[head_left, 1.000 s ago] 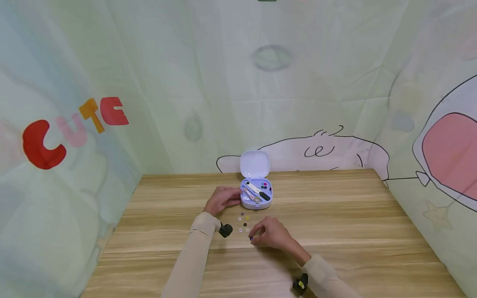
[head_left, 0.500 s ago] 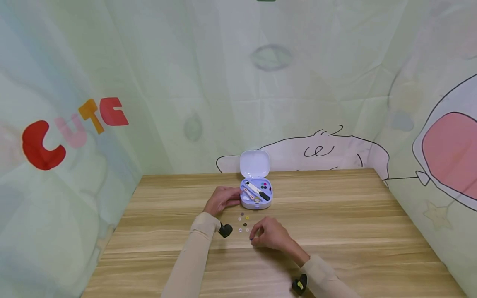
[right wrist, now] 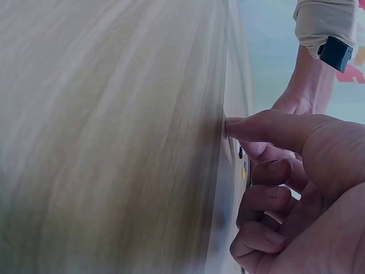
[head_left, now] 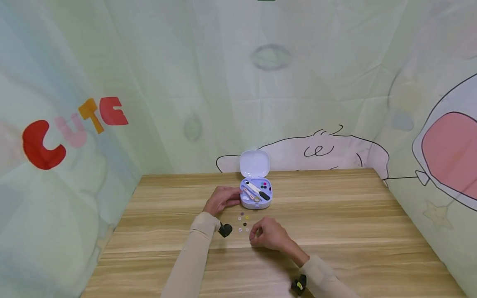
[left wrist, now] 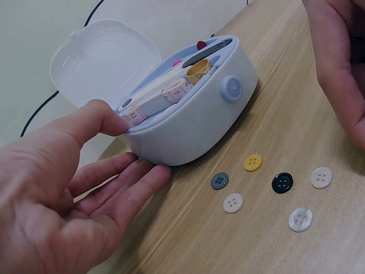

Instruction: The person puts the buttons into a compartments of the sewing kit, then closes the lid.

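My left hand (left wrist: 68,188) holds the left side of a pale blue sewing kit box (left wrist: 188,134), with its thumb on the rim and its fingers low against the wall. The box's lid (head_left: 255,164) stands raised. Inside are a tape measure (left wrist: 175,90), a gold thimble (left wrist: 199,71) and a black-handled tool (head_left: 264,195). My right hand (head_left: 271,234) is low over the table in front of the box, thumb and index finger pinching a small button, which the fingers now hide. Between the hands lie loose buttons, including a yellow button (left wrist: 253,162), a black button (left wrist: 282,182) and a grey button (left wrist: 219,181).
More loose buttons, such as a white button (left wrist: 300,219), lie close to my right fingertips. Wood-grain table (head_left: 335,215) extends on both sides. A printed cloth backdrop (head_left: 193,82) rises behind the table and along its sides.
The dark blue button seen at my right fingertips a second ago is now covered by them. The right hand has shifted only slightly; my left hand and the box stay put.
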A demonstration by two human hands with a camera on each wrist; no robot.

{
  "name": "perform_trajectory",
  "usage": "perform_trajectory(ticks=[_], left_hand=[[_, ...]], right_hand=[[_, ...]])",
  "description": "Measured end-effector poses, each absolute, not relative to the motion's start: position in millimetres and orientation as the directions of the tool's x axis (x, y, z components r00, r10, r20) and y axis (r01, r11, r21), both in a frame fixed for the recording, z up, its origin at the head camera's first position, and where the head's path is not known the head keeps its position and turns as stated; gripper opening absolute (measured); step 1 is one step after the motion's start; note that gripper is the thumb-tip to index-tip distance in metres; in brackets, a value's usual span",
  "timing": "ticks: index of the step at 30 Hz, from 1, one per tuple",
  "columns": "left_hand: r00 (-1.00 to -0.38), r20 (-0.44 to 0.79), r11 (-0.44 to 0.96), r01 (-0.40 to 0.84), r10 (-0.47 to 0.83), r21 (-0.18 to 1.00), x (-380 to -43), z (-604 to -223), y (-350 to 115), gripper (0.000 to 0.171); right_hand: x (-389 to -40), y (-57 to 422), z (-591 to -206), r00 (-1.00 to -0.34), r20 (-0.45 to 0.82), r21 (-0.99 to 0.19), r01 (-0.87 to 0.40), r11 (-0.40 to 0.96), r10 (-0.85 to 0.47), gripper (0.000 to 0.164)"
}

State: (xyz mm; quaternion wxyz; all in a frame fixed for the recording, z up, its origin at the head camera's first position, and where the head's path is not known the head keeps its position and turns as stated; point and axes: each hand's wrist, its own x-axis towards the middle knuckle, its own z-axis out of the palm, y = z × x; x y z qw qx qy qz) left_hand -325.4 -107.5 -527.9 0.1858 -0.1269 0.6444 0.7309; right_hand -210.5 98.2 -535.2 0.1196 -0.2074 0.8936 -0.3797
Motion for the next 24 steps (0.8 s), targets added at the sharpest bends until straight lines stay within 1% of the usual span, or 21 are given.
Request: perform_trajectory(ticks=[10, 15, 20, 24], left_hand=[[-0.906, -0.407, -0.094, -0.418, 0.116, 0.904, -324, -527, -109, 0.028], [-0.908, -0.402, -0.099, -0.414, 0.12, 0.905, -324, -528, -108, 0.028], [-0.906, -0.408, -0.097, -0.419, 0.116, 0.903, -324, -527, -108, 0.028], [-0.904, -0.413, -0.094, -0.423, 0.116, 0.901, -323, -527, -109, 0.029]], right_hand=[[-214, 100, -529, -0.852, -0.086, -0.741, -0.291, 0.605, -0.516, 0.014], [-223, 107, -522, -0.845, -0.096, -0.761, -0.279, 0.586, -0.526, 0.011], [-237, 117, -512, -0.844, -0.069, -0.792, -0.278, 0.544, -0.532, 0.002], [-246, 123, -505, -0.863, -0.086, -0.81, -0.231, 0.539, -0.499, 0.004]])
